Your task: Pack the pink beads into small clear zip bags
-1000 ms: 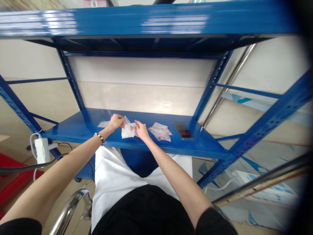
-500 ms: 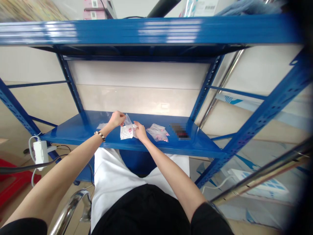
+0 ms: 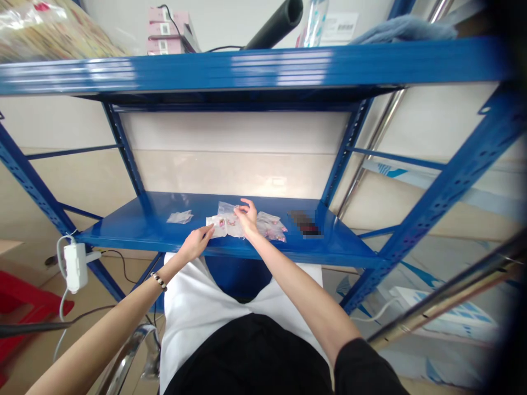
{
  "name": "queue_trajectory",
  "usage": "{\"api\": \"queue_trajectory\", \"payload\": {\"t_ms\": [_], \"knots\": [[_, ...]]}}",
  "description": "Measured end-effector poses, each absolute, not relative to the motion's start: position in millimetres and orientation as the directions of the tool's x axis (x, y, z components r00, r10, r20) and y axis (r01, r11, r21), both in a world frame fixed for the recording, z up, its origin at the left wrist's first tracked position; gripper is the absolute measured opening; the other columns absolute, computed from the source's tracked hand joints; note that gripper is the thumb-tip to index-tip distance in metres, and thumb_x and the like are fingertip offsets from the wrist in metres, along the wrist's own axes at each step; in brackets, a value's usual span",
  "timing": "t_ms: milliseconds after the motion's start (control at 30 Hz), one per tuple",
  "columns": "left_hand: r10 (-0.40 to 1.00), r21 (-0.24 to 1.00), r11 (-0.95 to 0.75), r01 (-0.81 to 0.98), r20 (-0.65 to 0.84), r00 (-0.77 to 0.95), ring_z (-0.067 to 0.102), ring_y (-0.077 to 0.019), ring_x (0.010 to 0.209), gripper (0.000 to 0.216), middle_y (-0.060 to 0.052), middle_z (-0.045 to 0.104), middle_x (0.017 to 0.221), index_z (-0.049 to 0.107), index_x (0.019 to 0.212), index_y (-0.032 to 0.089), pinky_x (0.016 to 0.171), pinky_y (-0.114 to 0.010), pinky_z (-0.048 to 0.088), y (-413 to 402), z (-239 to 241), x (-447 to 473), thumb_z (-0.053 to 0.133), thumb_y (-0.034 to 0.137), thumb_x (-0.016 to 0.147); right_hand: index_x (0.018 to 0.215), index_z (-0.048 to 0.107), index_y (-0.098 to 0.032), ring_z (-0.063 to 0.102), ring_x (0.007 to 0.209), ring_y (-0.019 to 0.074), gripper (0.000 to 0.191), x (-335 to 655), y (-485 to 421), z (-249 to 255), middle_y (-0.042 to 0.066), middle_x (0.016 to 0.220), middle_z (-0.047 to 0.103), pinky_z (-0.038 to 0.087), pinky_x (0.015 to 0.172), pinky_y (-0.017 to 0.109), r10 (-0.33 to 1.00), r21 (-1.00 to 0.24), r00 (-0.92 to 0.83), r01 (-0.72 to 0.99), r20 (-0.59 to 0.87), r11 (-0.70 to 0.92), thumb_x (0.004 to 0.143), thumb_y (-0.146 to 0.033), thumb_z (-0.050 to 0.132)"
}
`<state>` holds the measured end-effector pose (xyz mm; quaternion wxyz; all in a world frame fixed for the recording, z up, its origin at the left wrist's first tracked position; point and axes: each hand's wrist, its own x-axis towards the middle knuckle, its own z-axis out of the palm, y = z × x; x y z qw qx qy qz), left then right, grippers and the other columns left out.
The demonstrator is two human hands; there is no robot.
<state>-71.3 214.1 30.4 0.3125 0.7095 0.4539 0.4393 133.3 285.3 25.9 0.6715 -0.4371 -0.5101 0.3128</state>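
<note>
A white, cushioned-looking packet (image 3: 217, 225) with small pink items lies near the front edge of the blue shelf. My left hand (image 3: 196, 243) is closed on its left edge, thumb and fingertips together. Above and right of it, my right hand (image 3: 247, 215) is in a pinch, the other fingers curved and raised. What sits in that pinch is too small to make out. A clear plastic bag (image 3: 226, 208) lies under and beside these fingertips, with small reddish bits (image 3: 231, 222) just below. Further right rests a pile of clear bags with pink pieces (image 3: 269, 226).
Several flat clear bags (image 3: 180, 217) lie on the left of the blue shelf (image 3: 140, 222). A blurred-out dark object (image 3: 304, 223) is at its right. The upper shelf's beam (image 3: 185, 74) crosses above my hands. A white power strip (image 3: 75, 267) hangs at the left post.
My left hand has left the clear bag's top and come down to the packet's left edge. My right hand has moved up and slightly right. The camera view has shifted a little.
</note>
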Motion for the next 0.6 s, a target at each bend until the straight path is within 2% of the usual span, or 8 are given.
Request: {"api": "queue_trajectory", "payload": {"t_ms": [100, 200, 300, 400, 500, 600], "knots": [[0.874, 0.694, -0.484, 0.533, 0.352, 0.336, 0.042, -0.0286, 0.136, 0.038, -0.007, 0.06, 0.134, 0.069, 0.116, 0.024, 0.115, -0.04, 0.027, 203, 19, -85, 0.061, 0.042, 0.084, 0.119, 0.048, -0.022, 0.064, 0.059, 0.0128, 0.048, 129, 295, 34, -0.002, 0.083, 0.062, 0.047, 0.047, 0.02, 0.909, -0.943, 0.291, -0.057, 0.299, 0.328, 0.073, -0.019, 0.06], [0.814, 0.446, -0.573, 0.688, 0.41, 0.412, 0.036, -0.0248, 0.14, 0.04, -0.006, 0.051, 0.142, 0.061, 0.127, 0.024, 0.116, -0.041, 0.025, 203, 9, -89, 0.046, 0.039, 0.094, 0.116, 0.048, -0.023, 0.066, 0.06, 0.0136, 0.047, 110, 308, 46, -0.001, 0.083, 0.063, 0.047, 0.046, 0.02, 0.946, -0.969, 0.285, -0.145, 0.153, 0.201, 0.071, -0.012, 0.059], [0.786, 0.282, -0.556, 0.782, 0.485, 0.384, 0.035, -0.0248, 0.14, 0.044, -0.01, 0.04, 0.151, 0.049, 0.137, 0.021, 0.113, -0.045, 0.03, 199, 4, -84, 0.035, 0.034, 0.098, 0.115, 0.047, -0.021, 0.067, 0.061, 0.0149, 0.053, 76, 318, 58, -0.001, 0.077, 0.063, 0.051, 0.05, 0.022, 0.972, -0.98, 0.234, -0.184, 0.034, 0.079, 0.067, -0.004, 0.058], [0.785, 0.207, -0.498, 0.842, 0.521, 0.336, 0.029, -0.0294, 0.143, 0.05, -0.017, 0.029, 0.155, 0.038, 0.144, 0.015, 0.11, -0.052, 0.033, 174, 4, -73, 0.035, 0.033, 0.097, 0.111, 0.051, -0.018, 0.065, 0.058, 0.0165, 0.053, 34, 327, 65, -0.002, 0.067, 0.061, 0.055, 0.052, 0.026, 0.987, -0.987, 0.159, -0.16, -0.001, 0.024, 0.062, 0.0, 0.059], [0.725, 0.095, -0.553, 0.828, 0.544, 0.422, 0.022, -0.0316, 0.145, 0.039, -0.016, 0.031, 0.154, 0.053, 0.13, 0.018, 0.111, -0.056, 0.03, 135, 8, -62, 0.041, 0.028, 0.094, 0.11, 0.052, -0.017, 0.065, 0.057, 0.0157, 0.052, -7, 333, 66, -0.005, 0.063, 0.059, 0.056, 0.055, 0.026, 0.994, -0.991, 0.113, -0.136, -0.011, 0.005, 0.062, 0.001, 0.059], [0.643, 0.016, -0.668, 0.744, 0.515, 0.566, 0.024, -0.0309, 0.144, 0.025, -0.014, 0.044, 0.146, 0.065, 0.106, 0.021, 0.113, -0.055, 0.028, 108, 10, -53, 0.046, 0.019, 0.089, 0.111, 0.052, -0.017, 0.065, 0.059, 0.0148, 0.049, -34, 341, 65, -0.004, 0.065, 0.06, 0.055, 0.057, 0.025, 0.997, -0.993, 0.083, -0.117, -0.004, 0.005, 0.066, -0.002, 0.063]]}}
